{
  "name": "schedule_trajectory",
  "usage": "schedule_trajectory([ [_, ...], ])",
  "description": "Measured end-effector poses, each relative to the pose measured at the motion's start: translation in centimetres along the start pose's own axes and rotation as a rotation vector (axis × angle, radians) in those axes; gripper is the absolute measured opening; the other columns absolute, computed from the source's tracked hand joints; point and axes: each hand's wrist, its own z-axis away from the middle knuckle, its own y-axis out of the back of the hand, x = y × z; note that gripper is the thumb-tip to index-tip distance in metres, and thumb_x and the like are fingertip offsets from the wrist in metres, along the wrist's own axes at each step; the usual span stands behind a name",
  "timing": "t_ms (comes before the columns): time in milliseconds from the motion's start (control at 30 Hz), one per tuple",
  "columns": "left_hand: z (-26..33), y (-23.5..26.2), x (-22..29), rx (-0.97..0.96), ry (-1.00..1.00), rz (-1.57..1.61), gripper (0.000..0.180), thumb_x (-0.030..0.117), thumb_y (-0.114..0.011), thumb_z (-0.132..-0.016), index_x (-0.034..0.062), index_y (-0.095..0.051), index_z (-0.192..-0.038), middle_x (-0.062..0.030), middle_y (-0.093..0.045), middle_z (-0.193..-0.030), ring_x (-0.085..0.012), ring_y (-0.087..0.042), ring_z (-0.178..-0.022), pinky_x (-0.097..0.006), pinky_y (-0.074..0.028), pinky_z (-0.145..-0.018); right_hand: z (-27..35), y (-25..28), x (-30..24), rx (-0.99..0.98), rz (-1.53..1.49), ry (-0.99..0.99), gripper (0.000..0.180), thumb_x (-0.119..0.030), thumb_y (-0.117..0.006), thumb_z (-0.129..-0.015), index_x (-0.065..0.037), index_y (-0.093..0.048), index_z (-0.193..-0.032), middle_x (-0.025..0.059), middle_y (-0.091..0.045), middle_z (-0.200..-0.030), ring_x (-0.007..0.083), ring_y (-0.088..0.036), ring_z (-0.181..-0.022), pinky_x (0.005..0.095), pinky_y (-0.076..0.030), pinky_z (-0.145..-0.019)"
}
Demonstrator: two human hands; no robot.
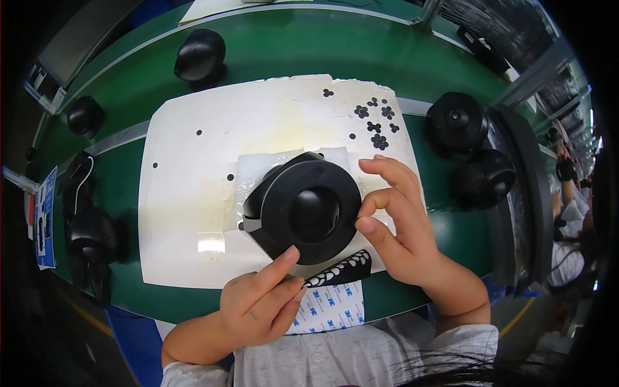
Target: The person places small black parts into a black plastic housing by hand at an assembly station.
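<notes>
A black round-bottomed device [284, 216] lies on a white foam pad [248, 169], its flat ring-shaped base facing up around a glossy recessed centre. My left hand [258, 303] pinches a curled black strip [351, 263] with rows of pale cut-outs, just below the device. The left index finger is stretched out to the base's lower edge. At the base's right rim, my right hand [403, 226] has its thumb and index finger pinched together; what they hold, if anything, is too small to make out. Its other fingers are curled loosely.
A worn white board [174, 245] covers the green table [271, 45], with small black dots [379, 142] clustered at its upper right. Similar black devices [200, 57] stand around it. A white sheet with blue print [332, 309] hangs at the front edge.
</notes>
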Motion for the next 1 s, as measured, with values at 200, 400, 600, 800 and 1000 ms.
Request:
schedule_trajectory([
  [200, -0.1, 0.0, 0.1, -0.014, 0.023, -0.012, 0.015, 0.000, -0.064, -0.062, -0.0012, -0.060, -0.077, -0.0236, -0.056, -0.106, -0.0127, -0.056, -0.050, -0.019, -0.041, -0.043, -0.1, 0.3, 0.0, -0.076, -0.037, -0.010, 0.008, -0.010, -0.057, -0.078, -0.007, -0.052, -0.082, 0.0125, -0.040, -0.123, 0.0333, -0.032, -0.117, 0.0412, -0.023, -0.096],
  [400, 0.1, 0.0, 0.1, -0.021, 0.022, -0.015, 0.016, 0.000, -0.063, -0.062, -0.0016, -0.060, -0.078, -0.0228, -0.056, -0.106, -0.0114, -0.053, -0.049, -0.019, -0.039, -0.043, -0.2, 0.2, -0.1, -0.068, -0.005, 0.000, 0.008, -0.008, -0.058, -0.077, -0.006, -0.052, -0.082, 0.0128, -0.041, -0.121, 0.0331, -0.034, -0.116, 0.0413, -0.025, -0.096],
  [600, -0.1, -0.1, 0.1, -0.026, -0.007, -0.024, 0.019, 0.000, -0.064, -0.062, -0.0019, -0.060, -0.080, -0.0218, -0.056, -0.106, -0.0117, -0.052, -0.049, -0.019, -0.039, -0.042, 0.2, -0.6, 0.1, -0.009, -0.093, -0.040, 0.011, -0.006, -0.059, -0.075, -0.006, -0.052, -0.083, 0.0118, -0.043, -0.114, 0.0276, -0.038, -0.111, 0.0374, -0.028, -0.092],
  [800, 0.0, -0.2, 0.0, 0.029, -0.004, -0.010, 0.019, 0.000, -0.063, -0.061, -0.0010, -0.058, -0.079, -0.0209, -0.056, -0.106, -0.0131, -0.053, -0.050, -0.021, -0.040, -0.043, -0.9, -0.2, 1.0, -0.091, -1.138, -0.657, 0.011, -0.007, -0.059, -0.079, -0.004, -0.054, -0.088, 0.0000, -0.050, -0.088, 0.0061, -0.046, -0.081, 0.0210, -0.035, -0.068],
  [1000, -0.1, 0.6, -0.2, -0.117, 0.058, 0.192, 0.021, 0.003, -0.062, -0.060, 0.0007, -0.057, -0.081, -0.0148, -0.058, -0.100, -0.0171, -0.055, -0.050, -0.025, -0.043, -0.043, -6.4, 2.0, 5.4, 0.064, -0.987, -0.552, 0.020, -0.023, -0.052, -0.084, -0.005, -0.058, -0.080, -0.0032, -0.052, -0.062, 0.0020, -0.046, -0.051, 0.0150, -0.032, -0.043],
])
